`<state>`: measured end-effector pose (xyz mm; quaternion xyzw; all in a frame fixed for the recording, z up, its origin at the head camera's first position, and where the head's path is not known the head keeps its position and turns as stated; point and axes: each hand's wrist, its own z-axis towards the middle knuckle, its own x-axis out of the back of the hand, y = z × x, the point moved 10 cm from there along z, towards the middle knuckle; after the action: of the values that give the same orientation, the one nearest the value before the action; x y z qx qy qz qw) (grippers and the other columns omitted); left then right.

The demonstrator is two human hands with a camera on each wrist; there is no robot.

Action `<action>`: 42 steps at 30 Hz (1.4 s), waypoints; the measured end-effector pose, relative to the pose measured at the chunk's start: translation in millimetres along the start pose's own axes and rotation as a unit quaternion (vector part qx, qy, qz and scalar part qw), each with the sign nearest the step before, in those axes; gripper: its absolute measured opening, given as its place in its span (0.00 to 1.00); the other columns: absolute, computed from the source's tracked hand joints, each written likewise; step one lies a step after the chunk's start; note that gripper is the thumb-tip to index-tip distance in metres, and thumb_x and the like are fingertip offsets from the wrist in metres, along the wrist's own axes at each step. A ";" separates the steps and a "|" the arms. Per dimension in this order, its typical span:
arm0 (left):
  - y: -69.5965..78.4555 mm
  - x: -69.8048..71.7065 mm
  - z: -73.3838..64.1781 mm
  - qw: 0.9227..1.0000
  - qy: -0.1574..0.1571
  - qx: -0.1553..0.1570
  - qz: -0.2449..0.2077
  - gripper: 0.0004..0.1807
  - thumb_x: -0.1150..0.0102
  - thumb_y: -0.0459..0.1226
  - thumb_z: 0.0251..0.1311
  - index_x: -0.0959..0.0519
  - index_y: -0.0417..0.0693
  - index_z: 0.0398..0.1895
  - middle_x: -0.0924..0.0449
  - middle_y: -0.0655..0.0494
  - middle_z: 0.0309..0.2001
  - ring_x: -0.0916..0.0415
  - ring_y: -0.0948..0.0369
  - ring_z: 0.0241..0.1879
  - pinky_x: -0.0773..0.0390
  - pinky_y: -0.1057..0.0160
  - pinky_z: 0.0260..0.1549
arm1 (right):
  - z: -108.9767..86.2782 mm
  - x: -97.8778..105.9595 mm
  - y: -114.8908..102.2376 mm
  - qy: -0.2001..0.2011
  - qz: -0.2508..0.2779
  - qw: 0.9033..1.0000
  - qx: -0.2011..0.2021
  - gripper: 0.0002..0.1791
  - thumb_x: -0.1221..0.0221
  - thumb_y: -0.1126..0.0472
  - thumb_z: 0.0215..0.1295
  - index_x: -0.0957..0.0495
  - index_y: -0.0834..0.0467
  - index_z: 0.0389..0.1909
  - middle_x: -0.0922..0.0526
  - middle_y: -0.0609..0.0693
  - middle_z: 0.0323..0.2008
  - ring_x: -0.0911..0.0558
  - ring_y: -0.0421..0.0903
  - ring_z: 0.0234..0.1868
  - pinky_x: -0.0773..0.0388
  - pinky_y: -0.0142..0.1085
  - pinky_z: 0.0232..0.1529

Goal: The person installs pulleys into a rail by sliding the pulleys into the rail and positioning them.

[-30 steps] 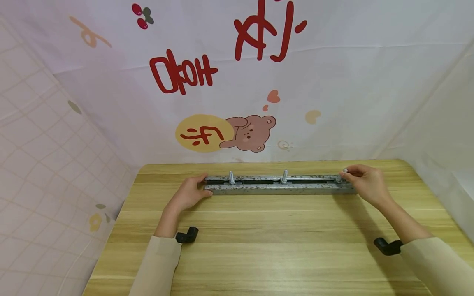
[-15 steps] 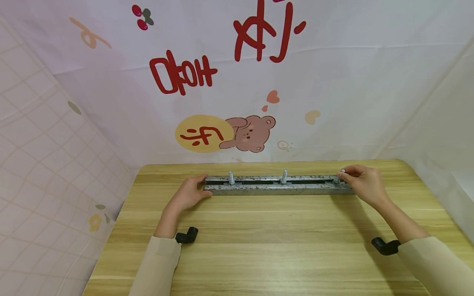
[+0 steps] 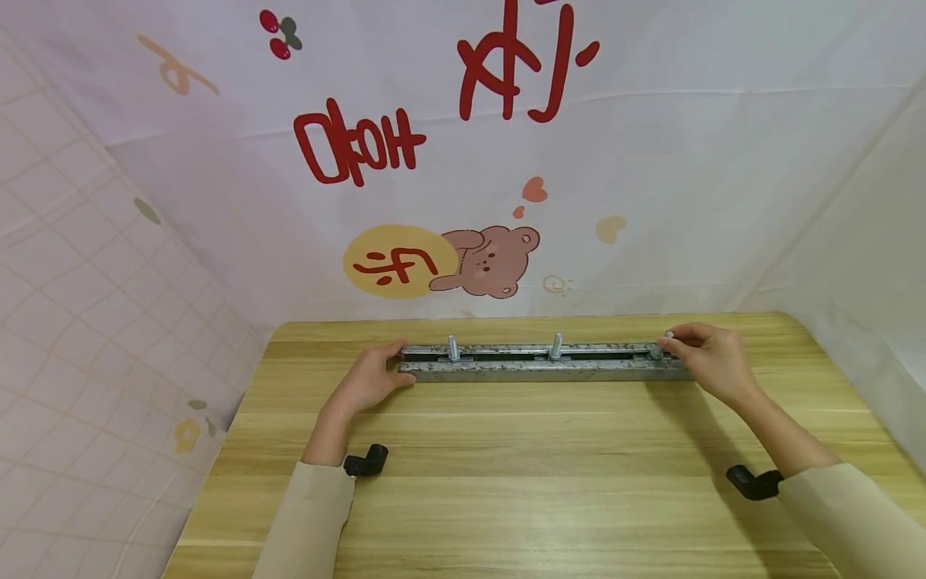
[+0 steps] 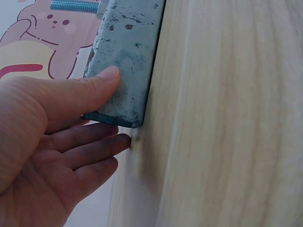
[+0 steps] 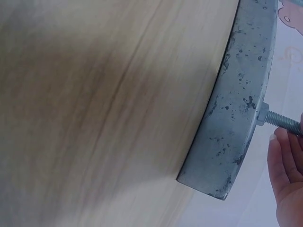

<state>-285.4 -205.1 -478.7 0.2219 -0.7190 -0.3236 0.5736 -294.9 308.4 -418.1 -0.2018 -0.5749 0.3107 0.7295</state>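
A long grey metal channel with a slot along its top lies near the table's back edge. A threaded bolt stands up from the slot on the left, and a second bolt near the middle. My left hand grips the channel's left end, thumb on its front face. At the other end my right hand pinches the top of a third bolt. A hex nut sits at that bolt's base, against the channel.
The wooden table stretches out in front of the channel. Close behind it rises a white printed cloth with a bear on it. Black angled pieces sit at both sleeve cuffs.
My right hand has slid a little to the left along the channel with the right bolt, then stayed there. The left hand and the channel look unmoved.
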 end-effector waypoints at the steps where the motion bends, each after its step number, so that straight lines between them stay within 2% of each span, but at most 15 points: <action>1: 0.1 -0.2 -0.1 1.000 -0.001 0.000 0.000 0.42 0.29 0.38 0.68 0.38 0.38 0.81 0.33 0.39 0.76 0.37 0.43 0.75 0.30 0.41 0.68 | -0.1 -0.1 -0.1 0.000 -0.001 1.000 0.000 0.17 0.33 0.57 0.73 0.14 0.69 0.48 0.11 0.66 0.41 0.24 0.18 0.34 0.22 0.24 0.29; 14: -0.3 0.1 -1.0 1.000 0.000 -0.002 0.005 0.42 0.30 0.38 0.68 0.38 0.39 0.81 0.32 0.38 0.74 0.35 0.43 0.74 0.28 0.41 0.66 | 0.3 -2.7 2.1 -0.008 0.000 1.000 -0.011 0.18 0.33 0.54 0.73 0.14 0.67 0.49 0.11 0.65 0.42 0.23 0.18 0.34 0.22 0.24 0.30; 25: -1.0 -0.1 -0.8 1.000 -0.003 0.002 0.000 0.42 0.30 0.38 0.68 0.39 0.39 0.81 0.32 0.37 0.74 0.35 0.43 0.74 0.28 0.41 0.66 | -2.2 -3.7 0.7 -0.011 0.022 1.000 -0.007 0.20 0.34 0.54 0.74 0.15 0.69 0.52 0.12 0.67 0.45 0.23 0.17 0.36 0.21 0.23 0.31; 32: -3.1 0.1 0.0 1.000 -0.003 0.005 0.003 0.42 0.30 0.38 0.69 0.39 0.39 0.81 0.32 0.37 0.74 0.35 0.43 0.74 0.28 0.41 0.66 | 0.0 -4.7 -0.1 -0.055 0.022 0.998 -0.020 0.24 0.40 0.50 0.79 0.17 0.69 0.58 0.13 0.68 0.49 0.23 0.17 0.38 0.20 0.24 0.35; 35: -2.9 -0.3 0.7 1.000 -0.004 0.004 0.003 0.42 0.30 0.39 0.69 0.39 0.39 0.81 0.32 0.38 0.74 0.35 0.43 0.74 0.28 0.42 0.66 | 3.0 0.2 0.6 -0.068 0.026 0.997 -0.016 0.24 0.43 0.51 0.81 0.18 0.69 0.59 0.13 0.68 0.47 0.20 0.23 0.38 0.19 0.27 0.34; 38: -1.8 -0.9 1.6 1.000 -0.004 0.001 0.003 0.42 0.30 0.39 0.69 0.39 0.39 0.81 0.32 0.38 0.74 0.35 0.43 0.74 0.28 0.42 0.67 | 4.6 10.3 2.1 -0.059 0.024 0.998 -0.010 0.24 0.45 0.52 0.82 0.18 0.70 0.59 0.13 0.68 0.45 0.18 0.27 0.37 0.18 0.28 0.34; 42: -0.2 -0.8 0.8 1.000 -0.005 -0.003 0.006 0.43 0.30 0.39 0.69 0.39 0.37 0.81 0.31 0.37 0.74 0.33 0.43 0.73 0.27 0.43 0.65 | 1.9 23.6 5.8 -0.038 0.011 0.999 -0.014 0.25 0.47 0.51 0.83 0.19 0.70 0.60 0.14 0.70 0.47 0.20 0.21 0.36 0.20 0.25 0.32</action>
<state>-286.0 -204.6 -479.5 0.2144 -0.7224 -0.3234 0.5724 -294.5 328.6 -404.6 -0.2063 -0.6040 0.3184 0.7009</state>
